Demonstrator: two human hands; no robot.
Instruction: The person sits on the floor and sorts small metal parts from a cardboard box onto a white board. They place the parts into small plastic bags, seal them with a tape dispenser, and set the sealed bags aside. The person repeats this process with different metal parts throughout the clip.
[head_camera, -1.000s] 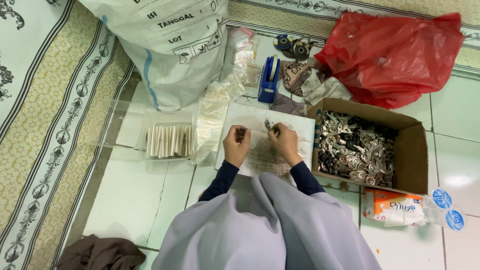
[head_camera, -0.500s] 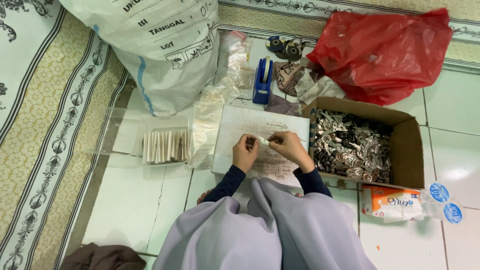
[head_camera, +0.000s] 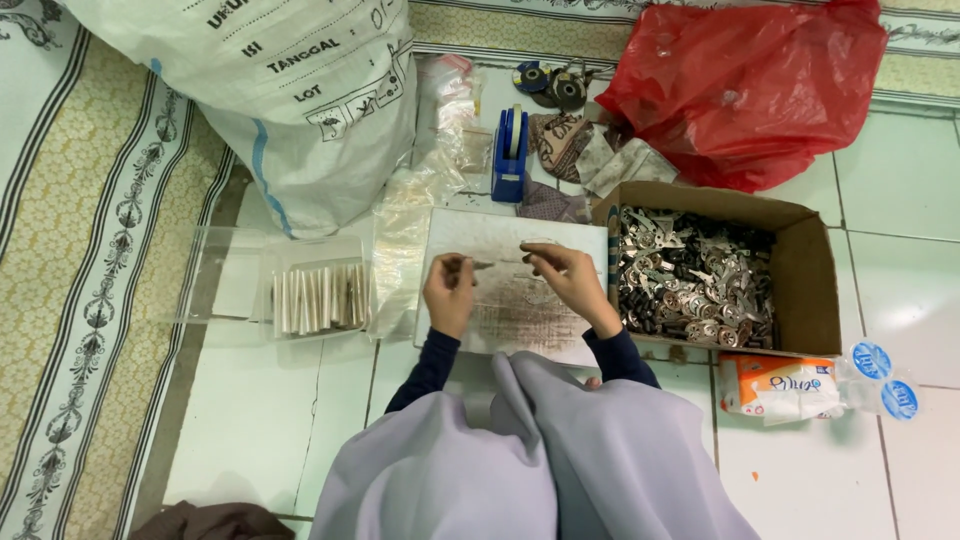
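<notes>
Clear plastic, a small sleeve (head_camera: 503, 268), is pinched at each end between the left hand (head_camera: 449, 291) and right hand (head_camera: 562, 281), above the white board (head_camera: 500, 235) beside the cardboard box (head_camera: 810, 280) of metal parts (head_camera: 690, 285).

cardboard box (head_camera: 815, 275) right, clear tray (head_camera: 240, 285) left, board (head_camera: 520, 240) between

"What sort of place is this?"

"A home turned piecework spot, I'd say; she sits on a pale tiled floor (head_camera: 250, 420) beside a patterned rug (head_camera: 80, 250); a cardboard box (head_camera: 800, 270) of small metal parts, a big white sack (head_camera: 300, 90), a red plastic bag (head_camera: 750, 80) and a blue tape dispenser (head_camera: 510, 155) crowd round her."
</notes>
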